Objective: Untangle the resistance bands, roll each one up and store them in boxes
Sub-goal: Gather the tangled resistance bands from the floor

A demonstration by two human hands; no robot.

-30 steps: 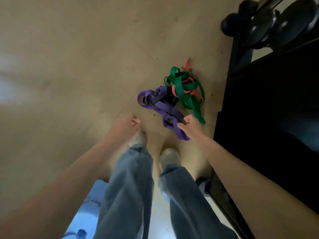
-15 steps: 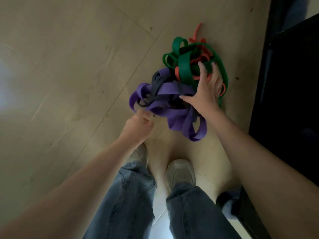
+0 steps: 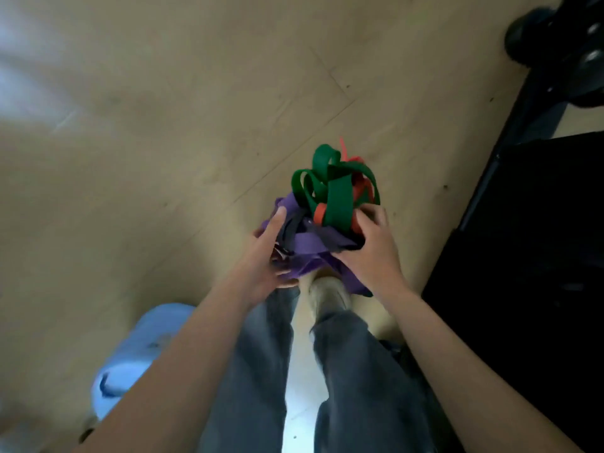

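From the head view I see the left hand cupping the left side of the tangled resistance bands, fingers curled under the purple band. The bundle sits between both palms, held above the wooden floor and my shoes. The right hand grasps the right side, fingers bent round the green band and orange band.

Bare forearms with no sleeves, loose faded blue-grey jeans, one pale worn shoe
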